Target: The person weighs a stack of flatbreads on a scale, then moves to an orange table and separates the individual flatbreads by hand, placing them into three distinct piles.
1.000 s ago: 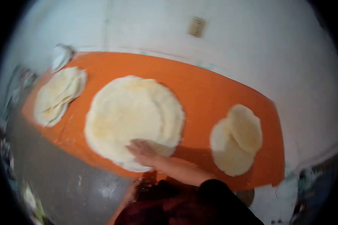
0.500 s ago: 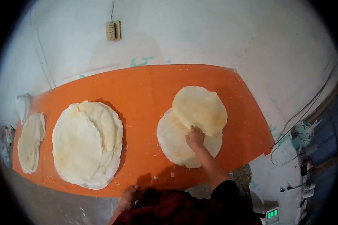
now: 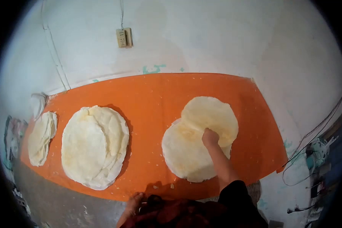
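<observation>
My right hand [image 3: 210, 137] is closed, its fingers pinching the lower edge of a thin, round, pale flatbread [image 3: 212, 110]. That flatbread overlaps the upper right of the stacked flatbreads [image 3: 186, 155] below it. The fingertips are partly hidden under the hand. Near the front edge of the orange table, my left hand [image 3: 133, 204] rests with its fingers loosely apart and nothing visible in it; part of it is hidden by my clothing.
A larger stack of flatbreads [image 3: 83, 148] lies left of centre on the orange cover [image 3: 148, 114]. Another folded pile [image 3: 41, 140] sits at the far left beside a white bag [image 3: 38, 105]. A wall socket [image 3: 122, 38] hangs above. Cables and a fan-like device [image 3: 318, 152] are at the right.
The camera view has shifted, so the table appears lower and further right. My right hand has curled from lying on the flatbread into a closed grip at its edge. My left hand stays by the table edge.
</observation>
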{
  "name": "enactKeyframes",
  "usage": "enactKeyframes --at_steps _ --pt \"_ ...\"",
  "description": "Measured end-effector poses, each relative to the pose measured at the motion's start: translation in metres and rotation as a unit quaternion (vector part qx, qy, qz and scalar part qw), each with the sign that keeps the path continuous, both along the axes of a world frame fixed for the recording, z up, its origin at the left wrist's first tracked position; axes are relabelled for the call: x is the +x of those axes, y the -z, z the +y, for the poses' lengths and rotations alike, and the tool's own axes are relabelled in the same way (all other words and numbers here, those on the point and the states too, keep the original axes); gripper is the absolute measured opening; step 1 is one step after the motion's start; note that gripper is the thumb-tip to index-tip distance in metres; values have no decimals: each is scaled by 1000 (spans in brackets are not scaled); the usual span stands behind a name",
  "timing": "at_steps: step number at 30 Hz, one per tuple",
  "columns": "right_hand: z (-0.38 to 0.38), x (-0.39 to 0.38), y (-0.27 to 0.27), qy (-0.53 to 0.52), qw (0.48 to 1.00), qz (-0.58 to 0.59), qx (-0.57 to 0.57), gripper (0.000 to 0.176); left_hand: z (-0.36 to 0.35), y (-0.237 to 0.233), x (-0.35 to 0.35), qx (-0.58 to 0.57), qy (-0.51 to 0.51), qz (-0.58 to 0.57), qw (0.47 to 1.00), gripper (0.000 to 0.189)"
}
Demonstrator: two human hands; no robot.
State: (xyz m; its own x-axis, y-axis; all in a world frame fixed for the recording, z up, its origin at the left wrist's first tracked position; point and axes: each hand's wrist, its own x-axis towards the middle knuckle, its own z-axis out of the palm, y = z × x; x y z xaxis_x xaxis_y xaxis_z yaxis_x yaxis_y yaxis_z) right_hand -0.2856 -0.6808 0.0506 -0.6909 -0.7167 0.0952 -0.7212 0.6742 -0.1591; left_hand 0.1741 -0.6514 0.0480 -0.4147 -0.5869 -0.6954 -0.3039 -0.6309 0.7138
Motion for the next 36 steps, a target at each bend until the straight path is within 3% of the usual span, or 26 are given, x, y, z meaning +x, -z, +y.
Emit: enactKeyframes --at_steps 3,6,8,10,13,15,21,24,27,28,30,31,34,35,36 --pt "-4 32 -92 -88 996 16 23 14 -32 -11 -18 15 -43 159 986 28" --pt "-7 86 -110 -213 976 -34 -5 17 -61 -40 -50 -20 -13 174 985 42" --pt "-5 130 -107 -315 934 -157 -57 21 -74 -55 -76 -38 1 195 980 57" --pt "-13 172 -97 -183 853 -488 23 24 -83 -48 -93 -22 -7 252 967 66" --pt "-22 219 -84 -174 722 -669 19 23 -91 -40 -96 10 -30 346 938 69" --pt "-24 232 -82 -186 721 -668 13 23 -88 -50 -85 5 -27 374 927 70" --pt "-24 250 -52 -178 704 -687 -24 27 -93 -58 -53 -2 22 387 922 39" --pt "-21 257 -57 -130 702 -696 -78 28 -96 -57 -48 44 -42 340 939 26" --pt "-12 259 -68 -51 689 -704 -166 24 -117 -8 -48 86 -37 263 960 34" --pt "-9 254 -76 -15 676 -700 -229 22 -124 -35 -46 51 1 222 974 31" --pt "7 199 -94 -130 790 -575 -171 23 -147 -52 -41 -179 122 174 961 31" --pt "8 175 -94 -9 890 -439 -124 20 -157 -65 -37 -239 144 156 947 31" --pt "32 143 -158 -13 828 -480 -289 17 -191 -127 -11 -324 122 117 931 32" --pt "36 127 -170 28 832 -464 -303 19 -205 -139 0 -337 102 108 930 33" --pt "39 119 -182 67 834 -447 -317 20 -225 -137 13 -253 52 174 950 33"
